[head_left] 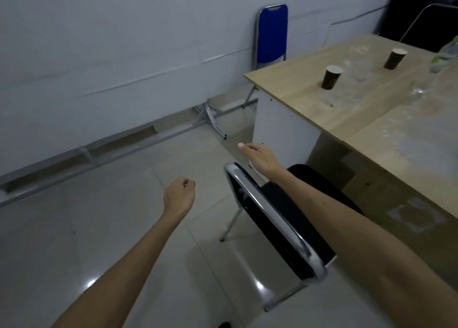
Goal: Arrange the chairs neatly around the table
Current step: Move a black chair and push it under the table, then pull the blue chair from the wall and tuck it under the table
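Note:
A black chair (pixel 280 218) with a chrome frame stands just below me, its seat tucked toward the wooden table (pixel 359 109) on the right. My right hand (pixel 260 157) reaches out past the chair's backrest, fingers apart, holding nothing. My left hand (pixel 179 196) hovers over the floor left of the chair, fingers curled into a loose fist with nothing in it. A blue folding chair (pixel 271 35) stands against the wall behind the table's far corner.
Two dark paper cups (pixel 330 77) (pixel 394 58) and clear plastic bottles (pixel 441 62) stand on the table. A metal rail (pixel 99 154) runs along the wall's base. Tiled floor spreads to the left. A dark cabinet (pixel 421 17) stands at the back right.

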